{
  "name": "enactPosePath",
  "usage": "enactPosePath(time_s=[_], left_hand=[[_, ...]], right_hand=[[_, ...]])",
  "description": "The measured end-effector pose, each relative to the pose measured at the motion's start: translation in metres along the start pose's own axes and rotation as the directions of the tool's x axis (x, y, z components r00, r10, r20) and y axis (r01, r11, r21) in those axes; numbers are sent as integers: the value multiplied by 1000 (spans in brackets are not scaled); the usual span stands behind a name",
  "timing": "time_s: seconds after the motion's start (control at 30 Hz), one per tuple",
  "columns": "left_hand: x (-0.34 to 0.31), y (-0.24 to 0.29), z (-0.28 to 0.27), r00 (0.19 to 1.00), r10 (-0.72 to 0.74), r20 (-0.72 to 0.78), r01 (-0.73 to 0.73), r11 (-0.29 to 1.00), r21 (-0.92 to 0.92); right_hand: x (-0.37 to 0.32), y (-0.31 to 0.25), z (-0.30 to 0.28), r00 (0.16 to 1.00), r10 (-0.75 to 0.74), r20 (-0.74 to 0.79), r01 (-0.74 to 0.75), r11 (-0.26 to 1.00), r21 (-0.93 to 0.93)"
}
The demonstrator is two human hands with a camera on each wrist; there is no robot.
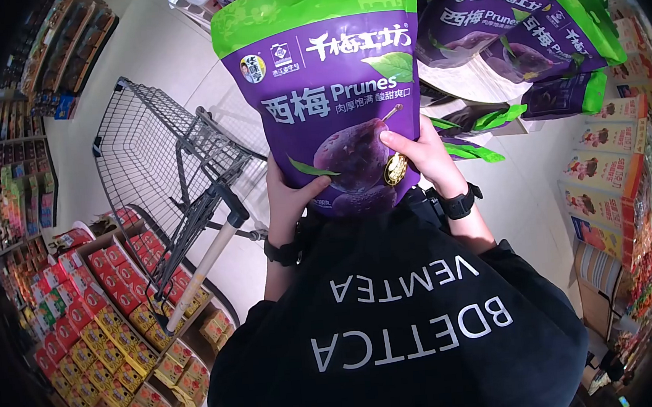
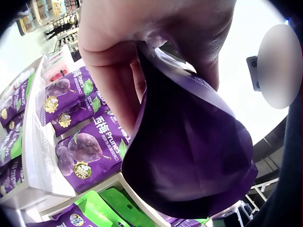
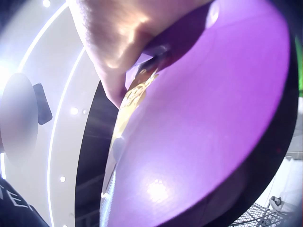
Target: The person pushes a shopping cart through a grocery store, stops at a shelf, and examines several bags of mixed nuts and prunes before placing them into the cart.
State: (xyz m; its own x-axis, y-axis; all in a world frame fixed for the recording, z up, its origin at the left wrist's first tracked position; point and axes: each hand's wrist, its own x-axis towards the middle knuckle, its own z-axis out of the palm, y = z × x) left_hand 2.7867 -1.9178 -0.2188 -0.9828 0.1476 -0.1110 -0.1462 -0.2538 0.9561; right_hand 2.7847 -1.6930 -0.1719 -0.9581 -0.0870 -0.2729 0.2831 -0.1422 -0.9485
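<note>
A purple prune bag (image 1: 332, 88) with a green top band is held upright in front of the chest, its printed front toward the head camera. My left hand (image 1: 293, 198) grips its lower left side, thumb on the front. On the lower right side my right hand (image 1: 431, 157) pinches it, thumb beside a gold round label. In the left wrist view the left hand (image 2: 151, 42) curls round the edge of the bag (image 2: 194, 151). The right wrist view shows the right hand (image 3: 123, 42) gripping the bag's glossy side (image 3: 203, 109); the fingers behind it are mostly hidden.
More prune bags (image 1: 511, 28) stand on a white display at the upper right. A wire shopping cart (image 1: 161, 155) is at the left, near stacked red and yellow boxes (image 1: 113, 320). Shelves with boxes (image 1: 607, 174) line the right side.
</note>
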Motion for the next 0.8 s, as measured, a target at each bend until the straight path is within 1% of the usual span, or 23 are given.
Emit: enactPosePath(time_s=[0.07, 0.17, 0.8], left_hand=[[0, 0, 0, 1000, -1, -7, 1, 1000, -5], [1, 0, 0, 1000, -3, -4, 3, 1000, 1], [-1, -2, -3, 1000, -5, 4, 5, 1000, -6]], right_hand=[[0, 1, 1, 999, -36, -6, 36, 999, -4], [1, 1, 0, 999, -32, -4, 32, 999, -25], [0, 0, 3, 1000, -29, 7, 29, 999, -15]])
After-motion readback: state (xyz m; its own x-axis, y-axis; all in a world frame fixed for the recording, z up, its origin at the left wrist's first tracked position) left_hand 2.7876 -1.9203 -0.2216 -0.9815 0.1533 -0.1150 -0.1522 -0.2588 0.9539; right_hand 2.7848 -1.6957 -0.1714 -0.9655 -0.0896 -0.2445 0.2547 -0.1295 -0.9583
